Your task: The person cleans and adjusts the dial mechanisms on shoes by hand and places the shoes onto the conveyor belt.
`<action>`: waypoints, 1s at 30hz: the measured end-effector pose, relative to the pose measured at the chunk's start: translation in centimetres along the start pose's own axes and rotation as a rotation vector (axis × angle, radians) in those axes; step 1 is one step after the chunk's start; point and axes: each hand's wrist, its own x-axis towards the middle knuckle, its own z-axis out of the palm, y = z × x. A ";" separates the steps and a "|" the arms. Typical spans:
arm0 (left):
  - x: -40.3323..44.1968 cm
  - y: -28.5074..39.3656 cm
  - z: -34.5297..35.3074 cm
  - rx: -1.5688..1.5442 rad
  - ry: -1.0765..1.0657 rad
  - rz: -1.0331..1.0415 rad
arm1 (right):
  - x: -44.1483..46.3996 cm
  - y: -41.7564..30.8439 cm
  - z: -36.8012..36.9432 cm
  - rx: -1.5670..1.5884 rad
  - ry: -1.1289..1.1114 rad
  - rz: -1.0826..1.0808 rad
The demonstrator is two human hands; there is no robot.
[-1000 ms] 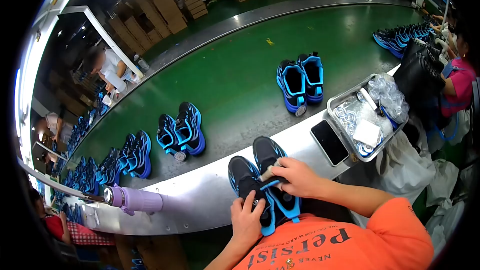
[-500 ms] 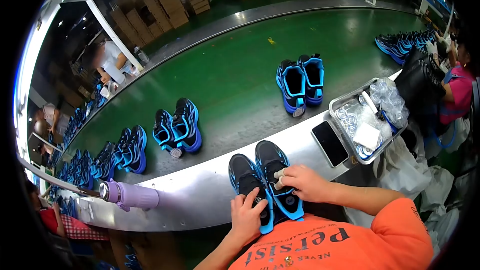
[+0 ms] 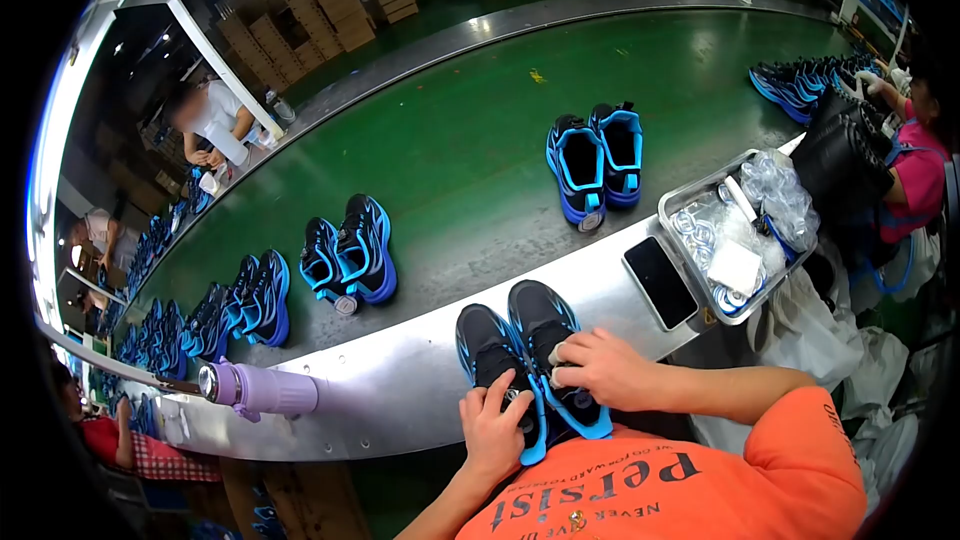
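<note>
In front of my body a pair of black sneakers with blue edging rests on the metal ledge, toes pointing away. My left hand (image 3: 493,430) grips the left sneaker (image 3: 487,340), its fingers bent over the tongue near the collar. On the right sneaker (image 3: 541,315), my right hand (image 3: 602,368) has its fingers pinched at the lace area by the tongue. Pale covers sit on some of its fingertips. Whatever lies between those fingertips is hidden.
The green conveyor belt (image 3: 450,130) carries sneaker pairs (image 3: 595,165). Along the metal ledge (image 3: 390,380) are a purple bottle (image 3: 265,388), a phone (image 3: 660,283) and a tray (image 3: 735,318) of plastic bags and small parts. Co-workers sit at the far left and at right.
The sneakers on the belt have shifted slightly left. My right hand has moved a little over the right sneaker, and the left fingers have shifted slightly on theirs.
</note>
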 end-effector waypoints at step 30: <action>1.5 1.7 -1.7 -0.068 -0.116 -0.145 | -0.2 -0.7 2.2 -0.086 0.084 -0.019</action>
